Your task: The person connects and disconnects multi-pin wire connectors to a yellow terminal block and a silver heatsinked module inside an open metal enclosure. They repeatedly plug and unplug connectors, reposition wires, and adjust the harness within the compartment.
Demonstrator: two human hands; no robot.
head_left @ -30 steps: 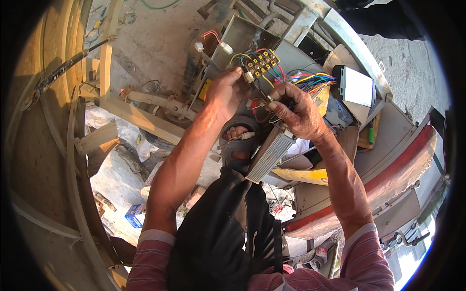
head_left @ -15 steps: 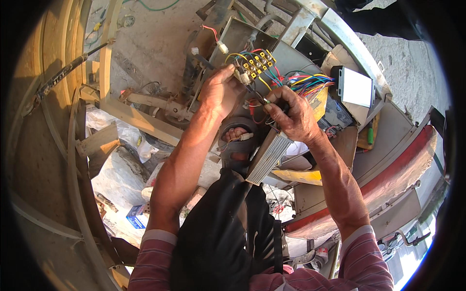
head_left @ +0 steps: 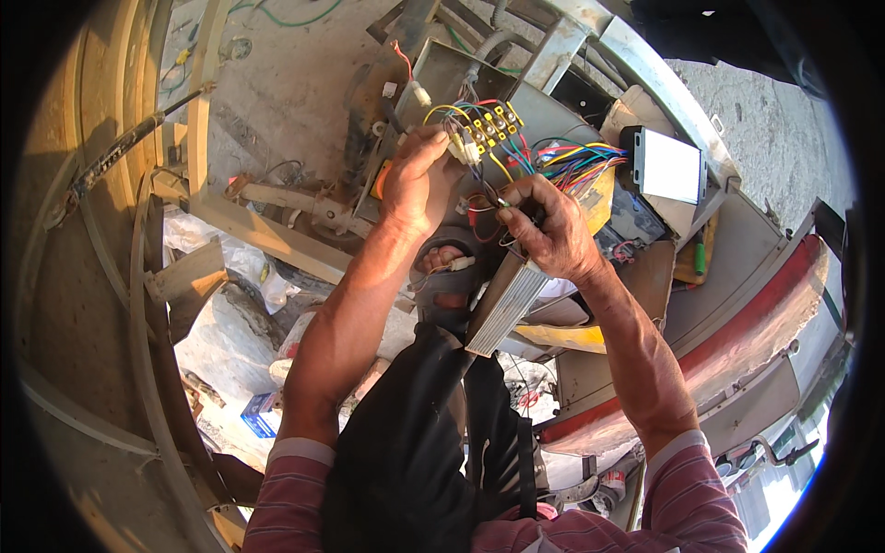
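Left hand [head_left: 415, 189] — held a pale plug [head_left: 466, 150], seemingly to steady it; right hand [head_left: 555, 226], slightly nearer — pinched dark wires [head_left: 485, 183], apparently keeping them stretched between.

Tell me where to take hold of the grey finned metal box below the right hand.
Probably grip the finned metal box across its long edges near the lower end, coming from the person's side: it is long and narrow, that end is uncovered, while the right hand, pinching wires, sits by its upper end.
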